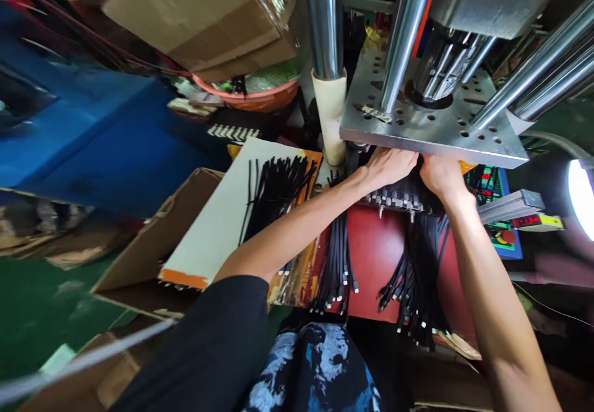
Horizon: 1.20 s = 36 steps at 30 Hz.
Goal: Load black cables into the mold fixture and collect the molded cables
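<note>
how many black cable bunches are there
3: left bunch on the white board, middle bunch on the red tabletop's left, right bunch on its right; more may be hidden.

Holding left forearm [301,219] aslant toward two o'clock, bent at elbow [244,262], with dark sleeve [204,344] toward seven. Holding bare right forearm [492,276] toward eleven. Placing left hand [393,163], back uppermost, between two and three o'clock of center, right hand [440,174] at three, just beside. Unable to see fingertips or judge grip.
</note>
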Available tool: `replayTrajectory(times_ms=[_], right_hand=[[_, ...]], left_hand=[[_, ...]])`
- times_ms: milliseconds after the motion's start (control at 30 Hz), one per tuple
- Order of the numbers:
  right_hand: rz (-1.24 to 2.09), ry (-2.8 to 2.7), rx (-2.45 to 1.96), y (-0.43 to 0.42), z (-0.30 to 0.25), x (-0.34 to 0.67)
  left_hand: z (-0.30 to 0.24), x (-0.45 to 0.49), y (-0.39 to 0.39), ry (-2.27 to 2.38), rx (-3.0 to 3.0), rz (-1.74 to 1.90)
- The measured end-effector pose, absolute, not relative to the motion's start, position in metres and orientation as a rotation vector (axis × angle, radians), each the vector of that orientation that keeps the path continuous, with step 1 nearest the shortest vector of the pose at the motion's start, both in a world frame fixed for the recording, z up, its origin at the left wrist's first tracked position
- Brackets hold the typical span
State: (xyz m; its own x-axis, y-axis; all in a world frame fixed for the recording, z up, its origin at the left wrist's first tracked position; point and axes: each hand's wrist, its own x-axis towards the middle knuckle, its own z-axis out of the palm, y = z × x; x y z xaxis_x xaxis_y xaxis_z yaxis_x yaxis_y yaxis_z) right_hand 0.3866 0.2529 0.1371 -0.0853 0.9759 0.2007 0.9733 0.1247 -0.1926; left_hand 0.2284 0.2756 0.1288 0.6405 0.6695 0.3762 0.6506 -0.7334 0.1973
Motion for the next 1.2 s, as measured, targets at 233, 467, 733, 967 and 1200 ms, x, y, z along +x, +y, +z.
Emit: replayTrajectory(times_ms=[233, 467, 733, 967, 1200], right_hand=[[0.367, -2.240, -1.802, 0.043, 0.091, 0.301], [0.650, -2.177, -1.932, -0.011, 0.059, 0.272], [1.461, -2.080, -1.716, -0.051, 0.101, 0.322], [0.860, -1.795, -2.338, -0.035, 0.075, 0.319], [1.409, -1.854, -1.620, -0.062, 0.105, 0.326]], left_hand=[[0.143, 0.115, 0.108, 0.962, 2.096, 0.736], [0.108, 0.066, 0.009, 1.102, 1.153, 0.343], [0.065, 0.119, 0.023, 0.852, 0.382, 0.816], [0.073, 0.114, 0.033, 0.948, 0.870, 0.537], [0.070, 0.142, 0.032, 0.825, 0.522, 0.488]])
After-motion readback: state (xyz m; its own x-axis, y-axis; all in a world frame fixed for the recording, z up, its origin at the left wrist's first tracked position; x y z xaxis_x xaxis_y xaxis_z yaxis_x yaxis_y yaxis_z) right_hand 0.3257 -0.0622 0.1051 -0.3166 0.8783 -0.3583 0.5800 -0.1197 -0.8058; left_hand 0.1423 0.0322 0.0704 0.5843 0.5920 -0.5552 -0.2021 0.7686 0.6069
